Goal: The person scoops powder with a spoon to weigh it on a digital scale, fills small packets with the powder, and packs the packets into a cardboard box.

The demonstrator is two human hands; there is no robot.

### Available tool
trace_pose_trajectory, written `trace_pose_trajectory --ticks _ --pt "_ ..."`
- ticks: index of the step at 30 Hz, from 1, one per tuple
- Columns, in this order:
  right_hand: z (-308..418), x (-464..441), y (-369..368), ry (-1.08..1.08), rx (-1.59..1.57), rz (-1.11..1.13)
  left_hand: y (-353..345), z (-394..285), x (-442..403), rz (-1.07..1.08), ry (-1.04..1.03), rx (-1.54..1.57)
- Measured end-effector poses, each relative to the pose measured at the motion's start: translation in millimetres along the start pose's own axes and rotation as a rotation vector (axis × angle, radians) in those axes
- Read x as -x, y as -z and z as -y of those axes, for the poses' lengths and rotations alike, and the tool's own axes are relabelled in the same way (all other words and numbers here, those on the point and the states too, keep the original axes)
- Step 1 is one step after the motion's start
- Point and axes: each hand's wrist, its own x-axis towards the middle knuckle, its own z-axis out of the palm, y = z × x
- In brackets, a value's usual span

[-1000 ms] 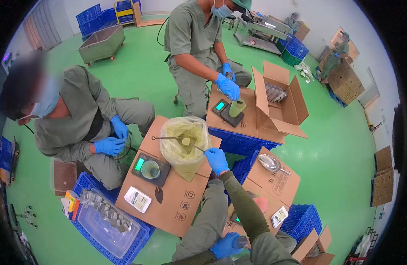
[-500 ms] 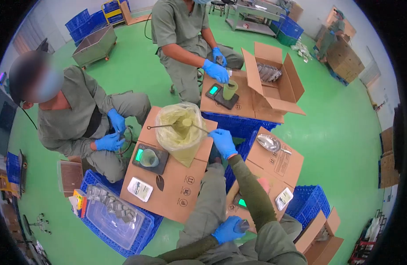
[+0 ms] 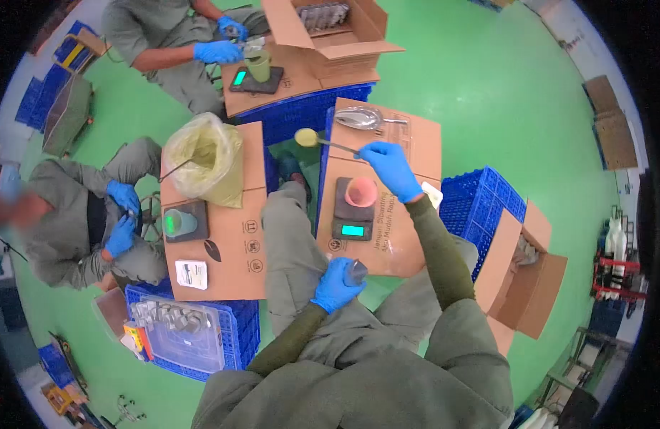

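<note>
The right hand [image 3: 391,170] pinches a spoon [image 3: 337,146] beyond a pink cup [image 3: 361,191]. Nearer than the cup, the left hand [image 3: 335,289] grips a packet [image 3: 356,272].

"Jangan Dibanting" and "Mudah Rapuh" run sideways on the right cardboard sheet [image 3: 408,243], between its middle and right edge. Near the lower right corner of the left cardboard sheet [image 3: 233,282] stand three round handling signs [image 3: 253,246], the topmost with paired arrows, and, left of them, a dark leaf mark [image 3: 212,250]. Digits on the lit scale displays [image 3: 353,231] are too small to read.
</note>
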Motion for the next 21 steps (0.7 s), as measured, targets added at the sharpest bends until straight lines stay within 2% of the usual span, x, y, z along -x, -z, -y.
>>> trace_pose_trajectory --ticks 3,8,14,15,19,21 --pt "-18 51 46 -0.04 0.047 -0.06 -4 6 0 0.045 -0.031 -0.15" --pt "-49 112 90 -0.156 0.213 -0.084 -13 15 1 0.049 0.027 -0.069" --pt "-66 135 76 -0.103 0.36 -0.146 -15 10 6 0.037 0.061 -0.111" --pt "-63 135 72 -0.089 0.379 -0.169 -13 7 5 0.024 0.042 -0.142" --pt "-80 135 49 0.188 0.721 -0.291 -6 -13 5 0.075 0.081 -0.205" --pt "-80 140 40 0.203 0.925 -0.245 -7 -5 7 0.061 0.081 -0.189"
